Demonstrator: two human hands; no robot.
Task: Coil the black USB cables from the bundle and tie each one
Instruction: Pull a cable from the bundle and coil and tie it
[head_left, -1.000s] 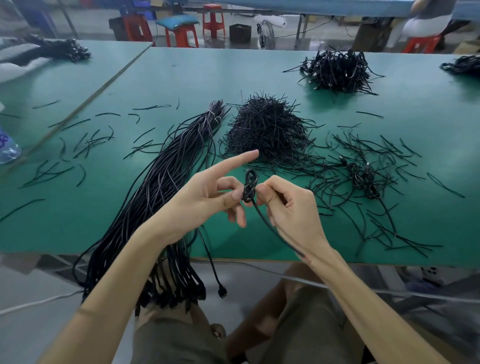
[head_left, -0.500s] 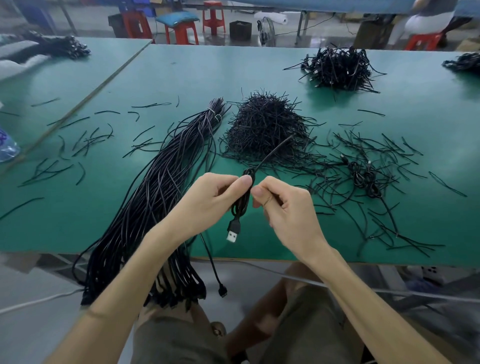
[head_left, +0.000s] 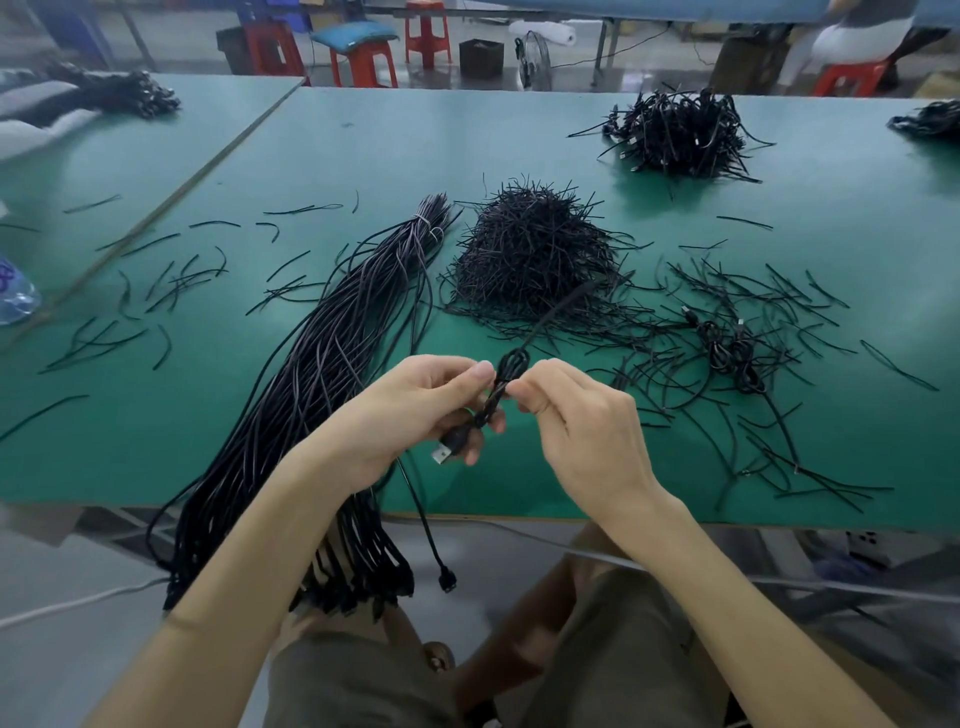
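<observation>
Well, the left hand (head_left: 415, 410) and right hand (head_left: 587, 431) hold one small coiled cable (head_left: 498, 395) above the surface's (head_left: 363, 156) near edge, fingers (head_left: 475, 371) pinching it; the blurred strand jutting up is perhaps its tie; a finished heap (head_left: 680, 135) lies far back; the thick bundle (head_left: 332, 364) is mostly undone.

Both hands, left hand (head_left: 410, 410) and right hand (head_left: 582, 421), pinch a coiled black USB cable (head_left: 498, 389) above the green table (head_left: 363, 145), beside the long black cable bundle (head_left: 322, 374).
</observation>
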